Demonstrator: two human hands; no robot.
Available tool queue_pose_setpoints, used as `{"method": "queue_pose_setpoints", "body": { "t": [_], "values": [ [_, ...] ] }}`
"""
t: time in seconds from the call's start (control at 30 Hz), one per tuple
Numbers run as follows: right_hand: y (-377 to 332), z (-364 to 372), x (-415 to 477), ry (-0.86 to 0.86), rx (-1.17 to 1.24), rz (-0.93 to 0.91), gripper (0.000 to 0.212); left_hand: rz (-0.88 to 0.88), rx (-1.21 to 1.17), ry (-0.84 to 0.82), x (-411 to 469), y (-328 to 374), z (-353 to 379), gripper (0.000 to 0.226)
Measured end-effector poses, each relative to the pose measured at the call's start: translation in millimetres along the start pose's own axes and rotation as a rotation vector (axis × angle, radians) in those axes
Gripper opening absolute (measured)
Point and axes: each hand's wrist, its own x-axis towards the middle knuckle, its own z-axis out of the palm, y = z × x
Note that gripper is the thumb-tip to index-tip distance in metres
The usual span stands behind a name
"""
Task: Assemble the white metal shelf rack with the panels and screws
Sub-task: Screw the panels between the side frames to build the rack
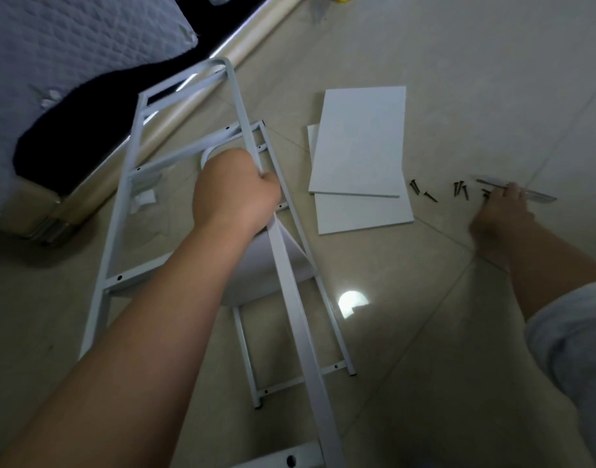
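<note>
Two white panels point(357, 143) lie overlapped beside scattered screws point(460, 190); our left hand point(234, 190) grasps the white frame point(291, 298) by its rail. Our right hand point(502, 211) rests among the screws; its grip we cannot tell.

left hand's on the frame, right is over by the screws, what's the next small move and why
Probably pinch up one screw. The right hand has its fingertips at the dark screws on the floor, the left hand grips the raised white frame by its rail, and the frame's holes look empty.
</note>
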Motion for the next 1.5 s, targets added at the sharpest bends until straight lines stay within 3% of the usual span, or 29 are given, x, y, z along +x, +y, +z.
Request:
{"method": "queue_pose_setpoints", "body": {
  "t": [0.1, 0.23, 0.4, 0.67, 0.83, 0.97, 1.17, 1.33, 1.5],
  "values": [
    [-0.9, -4.3, 1.7, 0.129, -0.055, -0.028, 0.048, 0.006, 0.013, 0.003, -1.0, 0.6, -0.5, 0.034],
    [4.9, -6.7, 9.2, 0.312, 0.055, -0.092, 0.031, 0.017, 0.032, -0.002, -0.9, 1.3, 0.8, 0.029],
    [17.9, 1.4, 19.2, 0.256, -0.026, -0.045, 0.043, 0.056, 0.108, 0.021, -4.2, 5.9, -2.1, 0.018],
    [19.3, 9.1, 14.9, 0.229, -0.011, 0.015, 0.03, 0.024, 0.144, 0.021, -3.9, 7.5, -1.7, 0.019],
    [31.0, 6.9, -0.3, 0.241, 0.203, 0.126, 0.032, 0.04, 0.108, 0.028, -4.6, 4.3, -0.4, 0.022],
    [4.7, 0.7, -34.3, 0.245, 0.229, -0.051, 0.034, 0.035, 0.109, 0.011, -4.5, 4.5, -1.7, 0.018],
    [-44.9, 54.7, -120.8, 0.013, 0.002, -0.481, 0.022, 0.033, 0.087, 0.009, -2.0, -0.8, 0.0, 0.03],
    [-41.7, 78.3, -142.2, 0.036, 0.002, -0.419, 0.019, 0.058, 0.033, 0.006, -5.0, -0.7, 0.5, 0.031],
    [-39.4, 59.7, -138.1, 0.106, -0.035, -0.361, 0.015, 0.063, -0.015, 0.01, -3.0, -0.8, 0.1, 0.014]
  ]
}}
